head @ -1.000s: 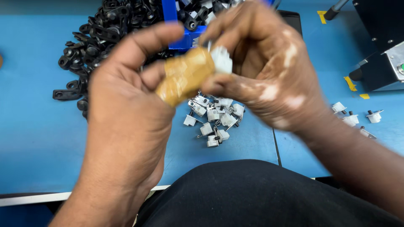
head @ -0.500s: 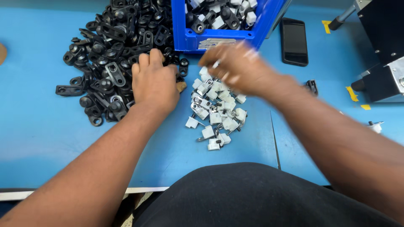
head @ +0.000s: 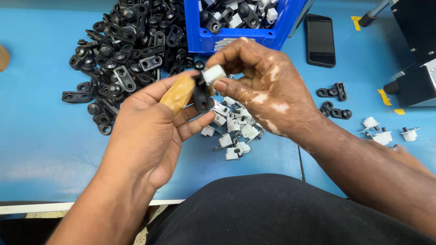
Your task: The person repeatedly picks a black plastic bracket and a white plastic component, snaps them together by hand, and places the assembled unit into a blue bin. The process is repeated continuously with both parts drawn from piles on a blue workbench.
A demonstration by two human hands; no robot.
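Observation:
My left hand [head: 154,122], thumb wrapped in tan tape, holds a black plastic bracket [head: 201,96] upright between thumb and fingers. My right hand [head: 259,86] pinches a small white plastic clip [head: 213,73] and presses it against the top of that bracket. Both hands hover above the blue table [head: 41,136]. Just beneath them lies a small heap of white clips [head: 234,131]. A large pile of black brackets [head: 127,59] spreads out at the upper left.
A blue bin [head: 281,31] of assembled black-and-white parts stands at the top centre. A black phone [head: 320,40] lies to its right. Loose black brackets [head: 334,100] and white clips [head: 381,134] sit at the right, near a dark machine [head: 415,50].
Half a second ago both hands were down on the piles, left on the black brackets, right on the white clips. Now they are raised and together, each holding one part.

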